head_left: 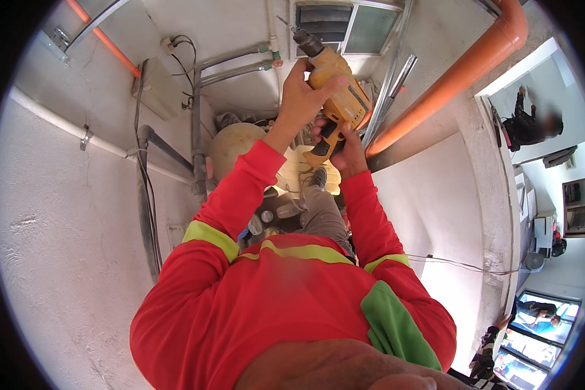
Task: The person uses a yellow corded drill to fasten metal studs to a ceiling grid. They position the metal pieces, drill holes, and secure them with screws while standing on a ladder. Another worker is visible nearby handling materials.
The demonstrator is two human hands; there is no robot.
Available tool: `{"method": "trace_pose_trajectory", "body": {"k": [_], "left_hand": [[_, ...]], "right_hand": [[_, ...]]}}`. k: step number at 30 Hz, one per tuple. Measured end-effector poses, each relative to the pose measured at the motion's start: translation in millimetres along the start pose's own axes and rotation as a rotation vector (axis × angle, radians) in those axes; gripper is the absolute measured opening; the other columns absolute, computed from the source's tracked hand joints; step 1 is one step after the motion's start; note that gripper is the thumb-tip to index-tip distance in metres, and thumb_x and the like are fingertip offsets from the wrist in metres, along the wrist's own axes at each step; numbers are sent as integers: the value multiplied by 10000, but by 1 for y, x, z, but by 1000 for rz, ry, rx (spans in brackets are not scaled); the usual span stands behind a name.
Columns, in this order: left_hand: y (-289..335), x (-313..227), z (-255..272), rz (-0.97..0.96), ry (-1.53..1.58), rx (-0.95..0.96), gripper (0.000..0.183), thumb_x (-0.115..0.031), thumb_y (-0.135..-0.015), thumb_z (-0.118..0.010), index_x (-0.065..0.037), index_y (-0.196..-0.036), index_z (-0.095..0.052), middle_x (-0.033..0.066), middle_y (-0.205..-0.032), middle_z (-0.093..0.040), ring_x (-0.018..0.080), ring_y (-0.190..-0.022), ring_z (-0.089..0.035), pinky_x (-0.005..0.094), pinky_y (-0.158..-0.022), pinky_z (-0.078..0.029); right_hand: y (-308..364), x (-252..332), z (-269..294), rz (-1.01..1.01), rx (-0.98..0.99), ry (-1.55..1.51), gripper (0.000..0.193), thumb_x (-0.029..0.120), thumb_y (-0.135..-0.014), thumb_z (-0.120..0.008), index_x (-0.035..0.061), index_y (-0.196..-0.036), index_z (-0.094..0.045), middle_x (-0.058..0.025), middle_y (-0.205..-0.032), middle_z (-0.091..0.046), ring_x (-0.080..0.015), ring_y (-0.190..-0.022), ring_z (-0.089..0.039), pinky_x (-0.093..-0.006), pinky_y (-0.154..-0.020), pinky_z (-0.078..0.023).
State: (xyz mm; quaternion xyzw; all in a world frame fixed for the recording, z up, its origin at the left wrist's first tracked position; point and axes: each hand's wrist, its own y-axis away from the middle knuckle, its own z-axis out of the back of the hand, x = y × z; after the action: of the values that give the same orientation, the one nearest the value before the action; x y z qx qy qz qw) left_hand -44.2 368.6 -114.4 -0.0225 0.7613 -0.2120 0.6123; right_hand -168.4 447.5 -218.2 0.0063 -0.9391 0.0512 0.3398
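Note:
I hold a yellow and black power drill [350, 101] up in front of me, its bit tilted up and to the left. My left hand [302, 97] is closed around the front of the drill's body, just behind the dark chuck [309, 43]. Below it, my right hand [350, 153] grips the drill's handle. The tip of the thin drill bit [283, 21] stands near the upper wall beside a louvred window [323, 24], and I cannot tell whether it touches anything.
A thick orange pipe [448, 84] slants along the right wall. Grey pipes [234, 57] and cables [151, 195] run along the left. A round pale tank [235, 148] and clutter lie below. Through an opening at right are a person [523, 123] and lit screens [533, 348].

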Motion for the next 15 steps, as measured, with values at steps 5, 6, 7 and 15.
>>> {"method": "trace_pose_trajectory", "body": {"k": [5, 6, 7, 15], "left_hand": [[-2, 4, -1, 2, 47, 7, 624, -284, -832, -874, 72, -1216, -535, 151, -1115, -646, 209, -968, -706, 317, -791, -607], [-3, 5, -1, 16, 53, 2, 622, -284, -832, -874, 71, -1216, -536, 152, -1119, -645, 209, -969, -706, 318, -792, -608], [-3, 5, -1, 6, 55, 9, 620, -284, -832, -874, 72, -1213, -537, 152, -1121, -645, 209, -969, -706, 319, -794, -609], [-2, 2, 0, -5, 45, 3, 622, -284, -828, -875, 77, -1209, -540, 156, -1123, -651, 209, -967, -709, 323, -796, -614]], "right_hand": [[1, -11, -2, 33, -84, -52, 676, 515, -896, -766, 58, -1337, -534, 2, -858, -525, -172, -809, -544, -378, -788, -504], [1, -11, -3, 40, -89, -44, 669, 513, -892, -772, 59, -1325, -539, 4, -848, -518, -168, -801, -539, -377, -783, -502], [1, -10, -5, 46, -94, -36, 661, 512, -888, -777, 61, -1312, -545, 7, -839, -511, -164, -792, -534, -376, -779, -500], [0, -9, -8, 82, -117, 15, 631, 472, -894, -791, 55, -1302, -550, -1, -828, -513, -165, -778, -539, -373, -746, -502]]}}
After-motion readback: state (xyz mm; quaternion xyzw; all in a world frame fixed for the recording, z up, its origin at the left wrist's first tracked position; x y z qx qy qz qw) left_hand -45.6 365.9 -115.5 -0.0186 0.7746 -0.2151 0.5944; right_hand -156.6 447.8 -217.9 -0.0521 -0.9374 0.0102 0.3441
